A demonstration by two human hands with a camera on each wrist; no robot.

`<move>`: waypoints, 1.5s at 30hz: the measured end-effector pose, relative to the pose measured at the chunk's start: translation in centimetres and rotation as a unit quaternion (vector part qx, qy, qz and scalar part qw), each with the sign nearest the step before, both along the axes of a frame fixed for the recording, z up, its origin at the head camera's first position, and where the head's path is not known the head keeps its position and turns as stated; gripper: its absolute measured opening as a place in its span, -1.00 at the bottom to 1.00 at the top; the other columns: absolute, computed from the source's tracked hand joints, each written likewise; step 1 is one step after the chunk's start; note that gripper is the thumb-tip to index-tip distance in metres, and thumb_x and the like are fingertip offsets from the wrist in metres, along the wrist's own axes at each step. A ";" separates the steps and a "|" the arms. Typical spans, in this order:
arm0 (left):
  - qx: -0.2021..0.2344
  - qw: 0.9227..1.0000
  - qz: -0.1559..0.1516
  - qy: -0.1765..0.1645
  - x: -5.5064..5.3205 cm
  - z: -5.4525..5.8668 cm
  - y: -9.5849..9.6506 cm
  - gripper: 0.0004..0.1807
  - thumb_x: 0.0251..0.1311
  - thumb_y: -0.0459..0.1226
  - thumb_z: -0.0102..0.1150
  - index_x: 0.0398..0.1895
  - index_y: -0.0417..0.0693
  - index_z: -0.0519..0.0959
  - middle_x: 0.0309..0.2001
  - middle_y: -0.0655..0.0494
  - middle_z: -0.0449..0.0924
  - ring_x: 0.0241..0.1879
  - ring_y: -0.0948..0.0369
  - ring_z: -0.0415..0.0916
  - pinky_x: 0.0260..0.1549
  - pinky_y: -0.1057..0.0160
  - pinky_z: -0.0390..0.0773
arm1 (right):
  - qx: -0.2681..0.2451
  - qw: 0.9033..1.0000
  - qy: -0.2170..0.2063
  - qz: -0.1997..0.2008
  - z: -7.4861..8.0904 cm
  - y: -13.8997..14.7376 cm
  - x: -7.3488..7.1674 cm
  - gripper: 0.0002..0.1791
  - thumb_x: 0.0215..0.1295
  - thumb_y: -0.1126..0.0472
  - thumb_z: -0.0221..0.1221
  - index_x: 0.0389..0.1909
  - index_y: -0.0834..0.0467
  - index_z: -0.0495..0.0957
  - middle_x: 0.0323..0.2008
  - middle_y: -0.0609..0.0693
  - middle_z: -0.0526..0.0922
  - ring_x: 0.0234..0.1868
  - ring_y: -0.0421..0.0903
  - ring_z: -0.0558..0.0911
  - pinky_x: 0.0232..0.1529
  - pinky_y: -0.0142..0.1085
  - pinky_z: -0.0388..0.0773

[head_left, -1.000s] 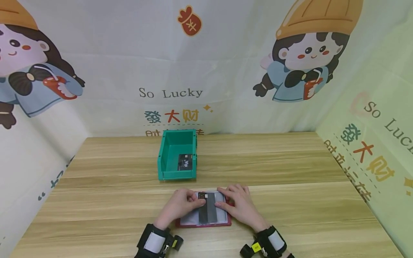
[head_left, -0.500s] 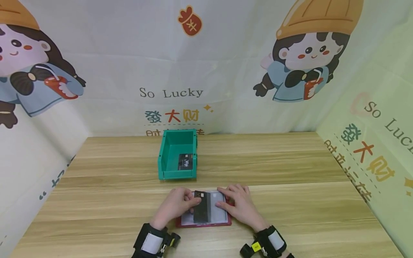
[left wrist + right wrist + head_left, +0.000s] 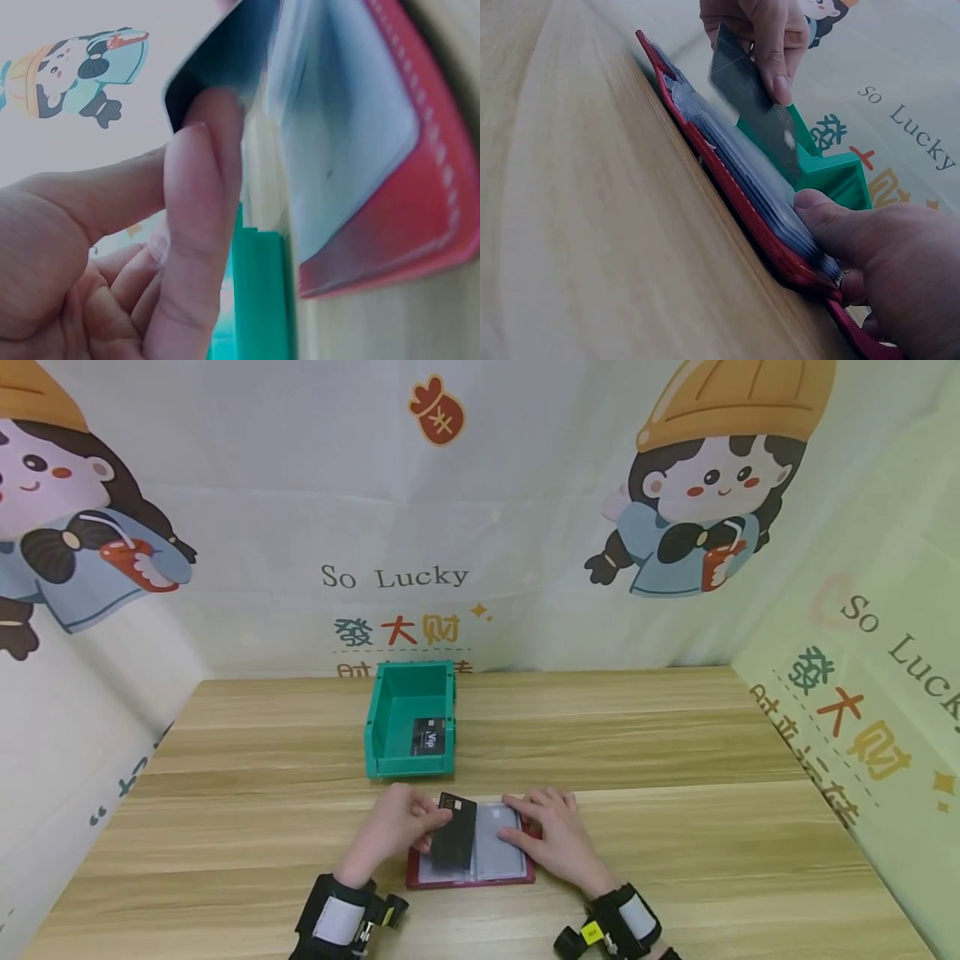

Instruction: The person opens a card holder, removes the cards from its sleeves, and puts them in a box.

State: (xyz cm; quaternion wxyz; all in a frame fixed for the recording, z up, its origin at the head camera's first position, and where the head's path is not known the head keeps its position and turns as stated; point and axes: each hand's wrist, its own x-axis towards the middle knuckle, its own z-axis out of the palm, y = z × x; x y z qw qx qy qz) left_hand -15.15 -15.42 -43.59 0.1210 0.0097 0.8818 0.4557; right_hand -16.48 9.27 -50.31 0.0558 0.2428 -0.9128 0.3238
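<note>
In the head view, my left hand (image 3: 401, 822) pinches a black card (image 3: 453, 833) between thumb and fingers. The card stands tilted over the left page of an open red card holder (image 3: 468, 885) with clear plastic sleeves. The right wrist view shows the card (image 3: 754, 97) raised off the stack of sleeves (image 3: 739, 169). At the holder's right side, my right hand (image 3: 551, 835) grips the edge, its thumb (image 3: 821, 214) on the sleeves and fingers partly hidden behind them. Seen from the left wrist, the holder's red cover (image 3: 409, 217) has white stitching.
Beyond the holder, a green plastic bin (image 3: 408, 768) stands on the wooden table (image 3: 637, 743). A black card marked "Vip" (image 3: 429, 737) lies inside it. Printed cloth (image 3: 540, 527) hangs behind the table and along both sides.
My left hand has drawn the black card leftward and up out of the right-hand sleeve, and the card has tilted. The right hand has stayed on the holder.
</note>
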 end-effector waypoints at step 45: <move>-0.029 0.970 0.132 0.199 -6.1 2.1 -1.5 -0.62 0.40 -0.50 -0.08 0.25 -0.37 0.37 -0.33 -0.22 0.59 -0.46 0.15 0.41 -0.48 0.30 0.32 | 0.004 1.000 -0.008 0.000 0.3 0.1 0.0 -0.52 0.25 -0.06 0.35 0.14 0.05 0.66 -0.37 -0.22 0.50 -0.16 -0.20 0.38 -0.03 -0.19 0.12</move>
